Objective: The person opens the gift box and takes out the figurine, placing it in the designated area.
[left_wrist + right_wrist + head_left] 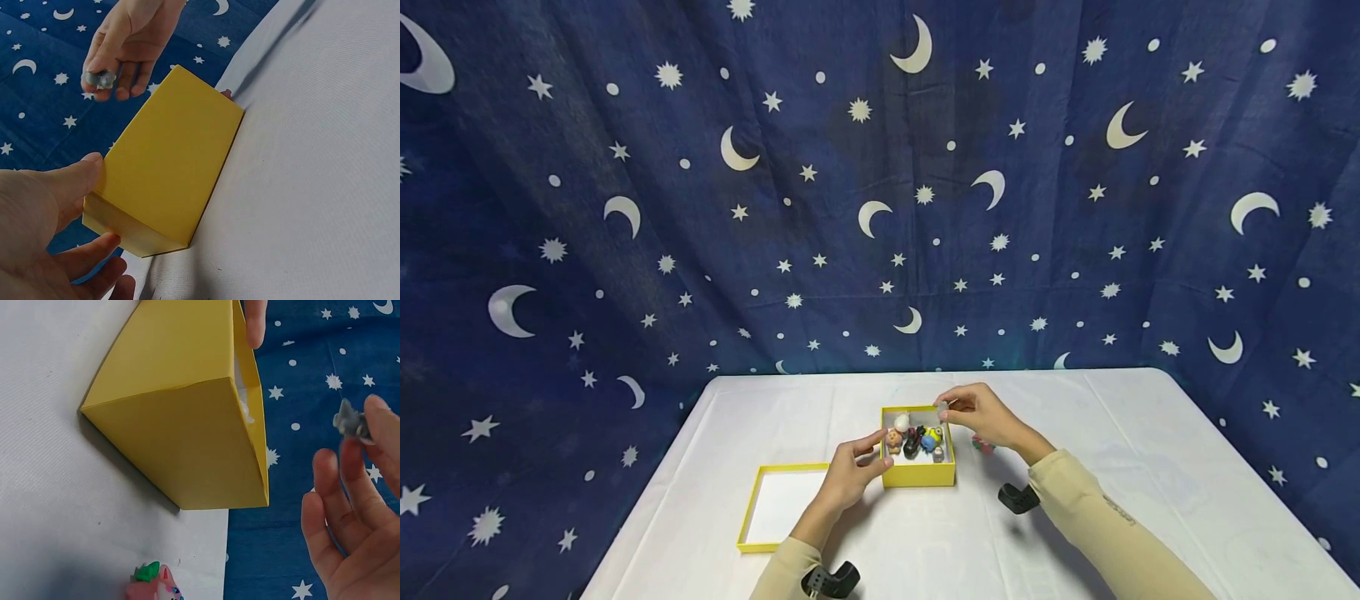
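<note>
A yellow box holds several small figures, among them a white one, a brown one, a black one and a blue and yellow one. My left hand touches the box's left side, its thumb at the rim and its fingers against the wall in the left wrist view. Between thumb and fingertips, my right hand pinches a small grey figure above the box's back right corner.
A yellow-edged lid with a white inside lies on the white table, left of the box. A pink figure with a green top is on the table just right of the box. A dark blue curtain hangs behind the table.
</note>
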A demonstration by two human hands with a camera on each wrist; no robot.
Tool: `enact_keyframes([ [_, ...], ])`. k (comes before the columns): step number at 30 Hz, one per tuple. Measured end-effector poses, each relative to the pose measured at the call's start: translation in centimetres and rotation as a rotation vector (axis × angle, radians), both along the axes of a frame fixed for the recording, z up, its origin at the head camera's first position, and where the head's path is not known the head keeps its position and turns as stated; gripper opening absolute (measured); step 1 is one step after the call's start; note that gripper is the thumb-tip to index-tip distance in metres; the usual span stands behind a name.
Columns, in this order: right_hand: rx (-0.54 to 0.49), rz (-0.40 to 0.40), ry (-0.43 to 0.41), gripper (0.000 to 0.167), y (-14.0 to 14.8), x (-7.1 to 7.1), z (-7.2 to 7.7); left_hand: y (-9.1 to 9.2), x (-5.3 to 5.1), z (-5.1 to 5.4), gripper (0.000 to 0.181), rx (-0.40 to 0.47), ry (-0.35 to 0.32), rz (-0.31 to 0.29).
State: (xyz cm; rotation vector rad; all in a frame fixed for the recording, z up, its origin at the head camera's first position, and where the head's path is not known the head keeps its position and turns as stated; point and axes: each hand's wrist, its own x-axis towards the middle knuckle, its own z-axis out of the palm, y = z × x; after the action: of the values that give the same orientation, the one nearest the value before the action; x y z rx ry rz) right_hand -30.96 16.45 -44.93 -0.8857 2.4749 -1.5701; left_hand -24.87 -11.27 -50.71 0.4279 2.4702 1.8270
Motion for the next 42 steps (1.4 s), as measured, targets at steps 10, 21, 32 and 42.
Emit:
enact_keyframes([
  [10,-0.109,-0.036,-0.071,0.022,0.6,0.3,-0.4,0.0,-0.1,-0.1,0.051,-0.004,0.008,-0.003],
  [21,-0.169,-0.149,0.016,0.020,0.7,0.6,-0.4,0.0,-0.1,0.0,0.050,-0.002,0.014,-0.001],
  [32,-0.235,-0.153,0.020,0.025,1.2,0.3,-0.5,0.1,0.0,0.2,0.051,-0.010,-0.008,0.005],
  [42,-0.258,-0.109,0.038,0.011,2.0,0.2,-0.9,0.1,0.0,0.1,0.051,-0.003,-0.009,0.008],
])
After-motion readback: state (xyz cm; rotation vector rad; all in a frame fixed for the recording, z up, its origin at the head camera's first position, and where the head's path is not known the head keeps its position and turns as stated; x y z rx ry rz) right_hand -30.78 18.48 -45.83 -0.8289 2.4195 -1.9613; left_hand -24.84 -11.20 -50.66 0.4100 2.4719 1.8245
